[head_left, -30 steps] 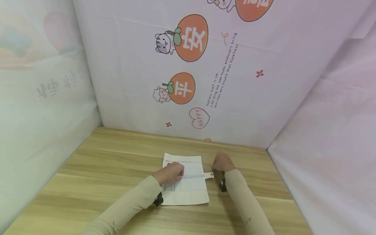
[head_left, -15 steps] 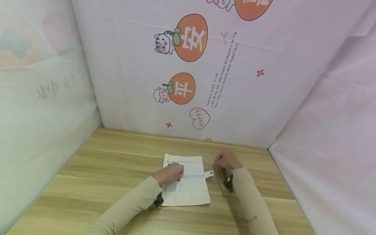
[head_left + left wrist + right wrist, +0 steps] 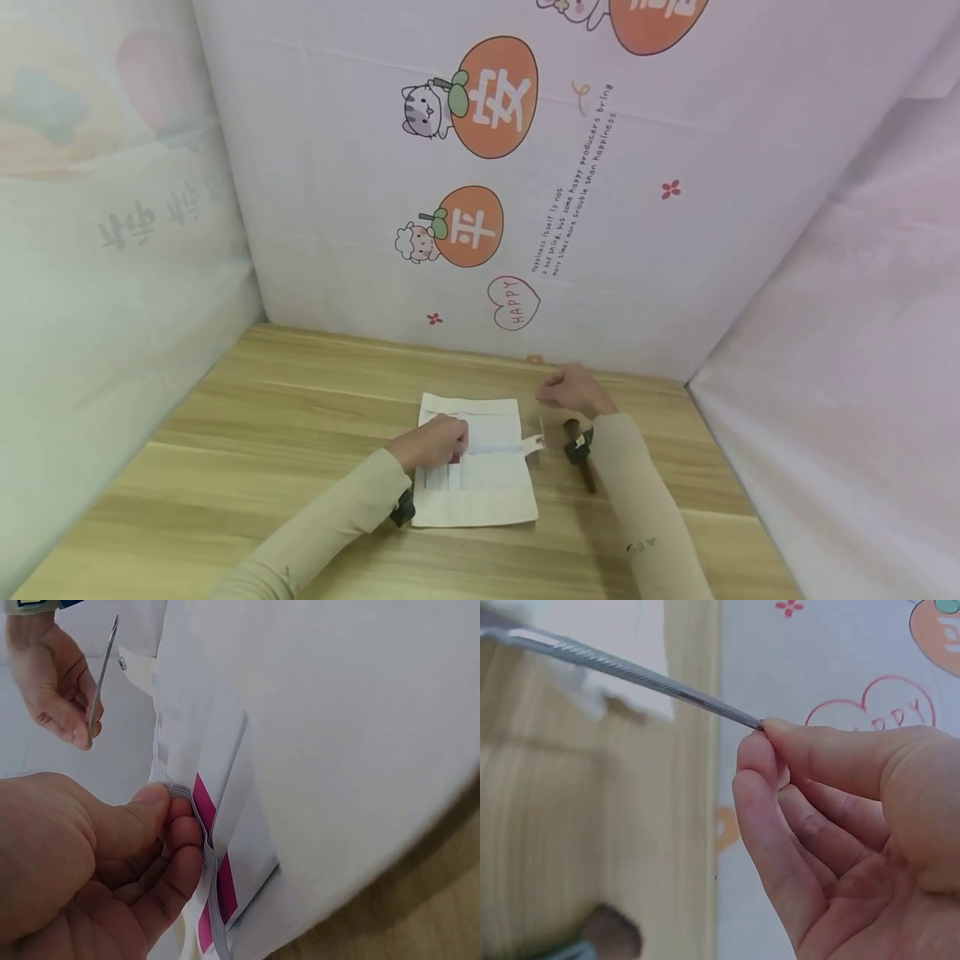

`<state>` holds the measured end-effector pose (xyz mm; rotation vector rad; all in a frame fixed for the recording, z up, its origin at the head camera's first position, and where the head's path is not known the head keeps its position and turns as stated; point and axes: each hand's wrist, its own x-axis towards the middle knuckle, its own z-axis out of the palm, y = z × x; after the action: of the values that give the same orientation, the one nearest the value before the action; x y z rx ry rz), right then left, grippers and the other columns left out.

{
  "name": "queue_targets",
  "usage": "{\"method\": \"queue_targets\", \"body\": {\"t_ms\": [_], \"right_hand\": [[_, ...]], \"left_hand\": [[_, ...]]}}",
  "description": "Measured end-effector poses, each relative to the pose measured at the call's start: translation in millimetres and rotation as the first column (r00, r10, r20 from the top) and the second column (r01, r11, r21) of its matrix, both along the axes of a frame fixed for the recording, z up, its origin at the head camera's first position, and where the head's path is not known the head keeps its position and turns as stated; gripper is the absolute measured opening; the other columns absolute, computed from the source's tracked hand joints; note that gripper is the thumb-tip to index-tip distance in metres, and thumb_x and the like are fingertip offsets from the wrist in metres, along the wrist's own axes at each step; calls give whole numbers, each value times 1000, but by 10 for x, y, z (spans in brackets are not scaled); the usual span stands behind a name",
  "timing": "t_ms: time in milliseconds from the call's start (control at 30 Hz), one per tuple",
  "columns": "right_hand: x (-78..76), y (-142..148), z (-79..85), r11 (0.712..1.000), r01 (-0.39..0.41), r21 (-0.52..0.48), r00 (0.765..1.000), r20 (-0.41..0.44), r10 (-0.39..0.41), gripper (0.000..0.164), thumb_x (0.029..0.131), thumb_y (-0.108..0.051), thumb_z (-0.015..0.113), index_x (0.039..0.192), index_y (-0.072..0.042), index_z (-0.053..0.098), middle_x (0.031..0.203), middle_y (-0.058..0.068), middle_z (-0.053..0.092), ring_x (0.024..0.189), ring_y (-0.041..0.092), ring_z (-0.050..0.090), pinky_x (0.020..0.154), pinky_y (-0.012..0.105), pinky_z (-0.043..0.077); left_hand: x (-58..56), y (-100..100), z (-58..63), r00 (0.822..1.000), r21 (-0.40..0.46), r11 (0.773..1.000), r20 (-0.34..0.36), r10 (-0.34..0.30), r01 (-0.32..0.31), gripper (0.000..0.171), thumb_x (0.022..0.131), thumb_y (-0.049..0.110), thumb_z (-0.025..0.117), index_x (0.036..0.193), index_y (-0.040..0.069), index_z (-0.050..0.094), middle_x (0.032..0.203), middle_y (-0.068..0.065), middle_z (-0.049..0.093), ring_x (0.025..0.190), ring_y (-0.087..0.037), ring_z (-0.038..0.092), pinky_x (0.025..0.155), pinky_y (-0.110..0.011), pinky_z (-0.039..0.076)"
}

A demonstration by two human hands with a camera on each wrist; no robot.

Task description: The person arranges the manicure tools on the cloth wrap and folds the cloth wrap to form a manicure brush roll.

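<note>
With the white case (image 3: 495,505) unfolded toward the far edge of the surface (image 3: 270,417) and its strap (image 3: 532,445) undone, left fingers (image 3: 184,832) pinch its elastic band (image 3: 209,855), while right fingers (image 3: 756,810) pinch a metal tool (image 3: 641,676), not yet inside.

- Lit brightly and softly in the head view, tinted pink over the right wall (image 3: 862,292) and cooler, greyish over the left wall (image 3: 120,333)
- Shaded faintly on the counter (image 3: 315,400), along the left side of the right sleeve (image 3: 660,525)
- Softened slightly at the right hand (image 3: 577,390)
- Splayed outward toward the edges, as through a wide lens
- Dimmer and greyer in the left wrist view, darkened along the counter below the edge of the white cover (image 3: 360,750)
- Glinting along the metal tool (image 3: 630,671) in the right wrist view, crisp at the fingers (image 3: 769,855)
- Streaked by blur across the counter there, down to an indistinct dark brown thing (image 3: 611,934)
</note>
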<state>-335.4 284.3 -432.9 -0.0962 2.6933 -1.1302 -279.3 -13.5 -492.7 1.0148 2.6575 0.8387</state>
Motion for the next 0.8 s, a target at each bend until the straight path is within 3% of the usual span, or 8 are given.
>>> {"method": "queue_targets", "body": {"t_ms": [267, 500, 800], "right_hand": [[-113, -342, 33, 994, 21, -104, 1000, -1, -22, 20, 96, -14, 77, 111, 0, 77, 127, 22, 74, 102, 24, 78, 91, 34, 63], [-180, -690, -57, 975, 44, -216, 998, -37, -53, 14, 95, -7, 77, 106, 2, 78, 104, 15, 80, 87, 15, 76, 85, 32, 64], [-259, -966, -264, 954, 100, -281, 992, -47, -118, 13, 95, -10, 77, 105, -2, 79, 102, 12, 80, 87, 13, 75, 82, 30, 62]], "left_hand": [[-49, 2, -69, 1000, -28, 1000, -3, -6, 6, 27, 106, 2, 57, 80, 9, 54, 73, 5, 54, 69, -6, 48, 72, -24, 41], [-42, 2, -44, 1000, -26, 1000, -20, -11, 10, 27, 103, -1, 57, 78, 10, 55, 71, 7, 52, 67, -5, 48, 69, -23, 41], [-42, 19, -22, 1000, -24, 1000, 4, 15, -15, 27, 104, 0, 57, 78, 9, 55, 69, 4, 56, 65, -5, 49, 67, -21, 41]]}}
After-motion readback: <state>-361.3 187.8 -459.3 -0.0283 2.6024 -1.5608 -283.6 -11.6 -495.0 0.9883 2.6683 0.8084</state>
